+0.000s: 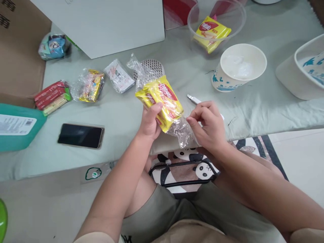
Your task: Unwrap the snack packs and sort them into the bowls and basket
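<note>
My left hand [150,123] is closed around yellow nabati snack packs [167,98] inside a clear plastic bag [183,133], thumb on the front. The bag's twisted upper end points up and left; its loose lower end hangs crumpled toward my right. Thumb and fingers of my right hand [209,125] are pinched together at the edge of this loose plastic. Behind that hand lies a white utility knife [193,99], partly hidden by my fingers. A round perforated grey object [154,67] sits just behind the bag.
A paper cup [220,81] with clear plastic inside stands right; behind it a clear bowl [240,28] holds another yellow pack. Leftward lie a phone [80,135], wrapped snacks [92,86], a white packet [119,76] and red packs [52,96]. A white box [126,25] stands behind.
</note>
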`<state>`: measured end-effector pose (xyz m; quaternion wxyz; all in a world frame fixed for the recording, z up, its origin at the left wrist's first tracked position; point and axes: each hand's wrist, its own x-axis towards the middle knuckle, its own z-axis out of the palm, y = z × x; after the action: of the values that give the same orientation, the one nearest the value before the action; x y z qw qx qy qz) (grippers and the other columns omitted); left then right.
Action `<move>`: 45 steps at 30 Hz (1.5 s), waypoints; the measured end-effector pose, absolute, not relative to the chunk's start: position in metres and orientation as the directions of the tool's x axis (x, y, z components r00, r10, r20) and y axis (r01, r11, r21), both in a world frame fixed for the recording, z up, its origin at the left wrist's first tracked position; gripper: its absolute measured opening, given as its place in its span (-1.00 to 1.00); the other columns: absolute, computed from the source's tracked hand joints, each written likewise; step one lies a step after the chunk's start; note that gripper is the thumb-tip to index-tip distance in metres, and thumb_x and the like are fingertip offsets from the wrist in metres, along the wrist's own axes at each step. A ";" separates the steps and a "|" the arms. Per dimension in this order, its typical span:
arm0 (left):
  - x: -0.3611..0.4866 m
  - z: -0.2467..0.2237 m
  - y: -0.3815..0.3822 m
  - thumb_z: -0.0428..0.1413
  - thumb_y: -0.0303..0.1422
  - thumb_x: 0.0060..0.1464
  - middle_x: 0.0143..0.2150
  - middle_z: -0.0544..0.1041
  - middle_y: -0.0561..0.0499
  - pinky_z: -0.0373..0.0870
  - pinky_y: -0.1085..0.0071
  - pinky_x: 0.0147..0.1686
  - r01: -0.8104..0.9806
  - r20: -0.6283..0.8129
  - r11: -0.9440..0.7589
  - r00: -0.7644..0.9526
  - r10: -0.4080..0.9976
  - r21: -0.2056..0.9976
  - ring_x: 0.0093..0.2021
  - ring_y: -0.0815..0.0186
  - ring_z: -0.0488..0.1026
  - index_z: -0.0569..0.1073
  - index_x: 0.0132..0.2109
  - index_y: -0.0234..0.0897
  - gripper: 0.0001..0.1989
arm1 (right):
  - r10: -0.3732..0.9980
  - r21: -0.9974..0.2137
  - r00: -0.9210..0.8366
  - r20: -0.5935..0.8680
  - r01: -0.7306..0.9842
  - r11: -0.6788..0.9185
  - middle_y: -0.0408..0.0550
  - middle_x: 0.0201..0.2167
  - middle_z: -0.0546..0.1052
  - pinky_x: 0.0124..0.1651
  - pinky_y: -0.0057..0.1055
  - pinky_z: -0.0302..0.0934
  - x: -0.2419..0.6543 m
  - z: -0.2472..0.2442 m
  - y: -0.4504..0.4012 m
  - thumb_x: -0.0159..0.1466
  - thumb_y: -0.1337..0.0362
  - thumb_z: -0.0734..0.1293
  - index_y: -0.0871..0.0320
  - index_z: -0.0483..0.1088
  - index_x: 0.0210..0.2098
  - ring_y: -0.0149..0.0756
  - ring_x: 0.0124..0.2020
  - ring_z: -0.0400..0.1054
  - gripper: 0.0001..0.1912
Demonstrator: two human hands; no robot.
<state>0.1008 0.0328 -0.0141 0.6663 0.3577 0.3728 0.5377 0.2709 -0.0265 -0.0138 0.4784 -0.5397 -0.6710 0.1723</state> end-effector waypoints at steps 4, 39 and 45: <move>0.094 -0.010 0.039 0.27 0.01 -0.13 -0.19 0.59 0.00 0.53 0.20 -0.08 -0.418 -0.039 0.081 0.108 0.993 0.905 0.07 0.07 0.55 0.42 0.06 0.01 -0.42 | 0.984 -0.911 0.034 0.173 0.384 0.147 -0.14 -0.34 0.47 -0.37 -0.37 0.24 0.272 -0.008 -0.027 0.30 0.22 0.33 0.08 0.28 -0.18 -0.41 -0.44 0.31 -0.85; 0.081 -0.008 0.055 0.17 -0.03 -0.08 -0.16 0.65 0.00 0.54 0.12 0.08 -0.374 -0.049 0.056 0.028 0.998 0.926 0.26 0.04 0.46 0.51 -0.15 -0.02 -0.66 | 0.666 -0.465 -0.165 0.728 0.594 0.656 -0.12 -0.40 0.55 -0.34 -0.28 0.27 0.276 -0.005 -0.037 0.31 0.44 0.34 -0.09 0.57 -0.12 -0.29 -0.38 0.41 -0.70; 0.075 -0.005 0.053 0.18 0.12 -0.09 -0.07 0.64 -0.05 0.56 0.13 0.08 -0.333 -0.015 0.024 0.027 1.000 0.943 0.25 -0.03 0.48 0.50 -0.12 -0.09 -0.51 | 0.738 -0.647 -0.124 0.664 0.399 0.649 -0.13 -0.38 0.52 -0.32 -0.32 0.32 0.267 -0.001 -0.048 0.28 0.46 0.30 -0.03 0.45 -0.10 -0.32 -0.36 0.41 -0.71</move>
<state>0.0754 0.0533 -0.0053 0.5883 0.4094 0.4072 0.5662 0.2672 -0.0482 -0.0007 0.5361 -0.3878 -0.7330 0.1577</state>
